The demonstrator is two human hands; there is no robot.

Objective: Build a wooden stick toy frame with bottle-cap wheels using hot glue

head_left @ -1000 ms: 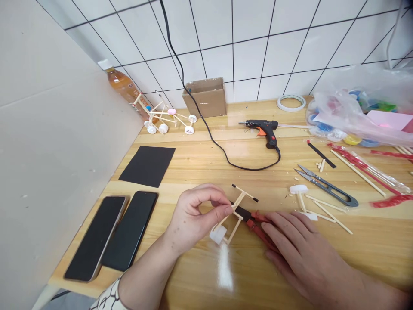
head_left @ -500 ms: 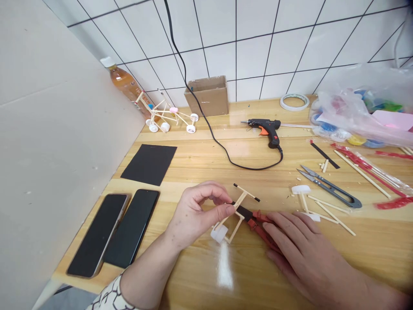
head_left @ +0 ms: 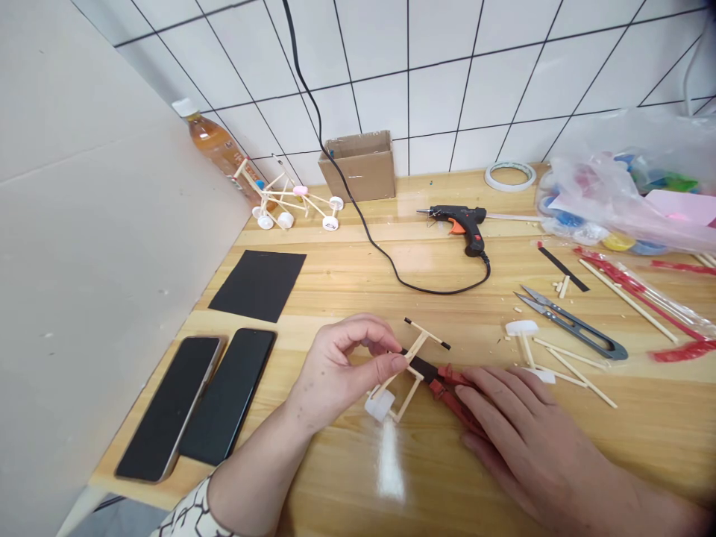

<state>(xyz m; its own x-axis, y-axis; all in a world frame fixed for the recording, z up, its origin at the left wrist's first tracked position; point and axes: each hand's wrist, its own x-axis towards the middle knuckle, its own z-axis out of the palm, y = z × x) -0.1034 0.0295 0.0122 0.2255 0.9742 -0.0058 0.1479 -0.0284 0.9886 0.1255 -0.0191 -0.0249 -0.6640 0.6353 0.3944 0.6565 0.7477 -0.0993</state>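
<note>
Head view is showing the left hand (head_left: pixel 341 365) pinching a small stick frame (head_left: pixel 412 356) between thumb and fingertips, closed on it and holding it tilted just above the surface (head_left: pixel 436 485). A white cap (head_left: pixel 379 406) on the frame's lower end is sitting just below this hand's fingertips. The right hand (head_left: pixel 526 432) is lying flat with fingers stretched over the red-handled cutters (head_left: pixel 447 384); whether it is gripping them I cannot tell. The cutters' black nose is touching the frame right between the two hands. Left of the left hand, two dark phones (head_left: pixel 168 406) (head_left: pixel 229 395) are lying side by side, and a black sheet (head_left: pixel 258 283) is lying just beyond them. Just beyond the right hand, a short stick with a white cap (head_left: pixel 521 328) and several loose sticks (head_left: pixel 576 369) are lying together, with grey snips (head_left: pixel 564 321) beyond those. Further right of that hand, red strips (head_left: pixel 626 287) are lying well apart from it. Beyond both hands, a black glue gun (head_left: pixel 462 220) is lying on its side, its cord (head_left: pixel 391 268) looping toward the wall. Far beyond the left hand, a wheeled stick model (head_left: pixel 294 201) is standing beside a bottle (head_left: pixel 215 149), and a cardboard box (head_left: pixel 361 165) is sitting against the tiles. Far beyond the right hand, a tape roll (head_left: pixel 509 176) is lying flat near a clear plastic bag (head_left: pixel 615 194).
</note>
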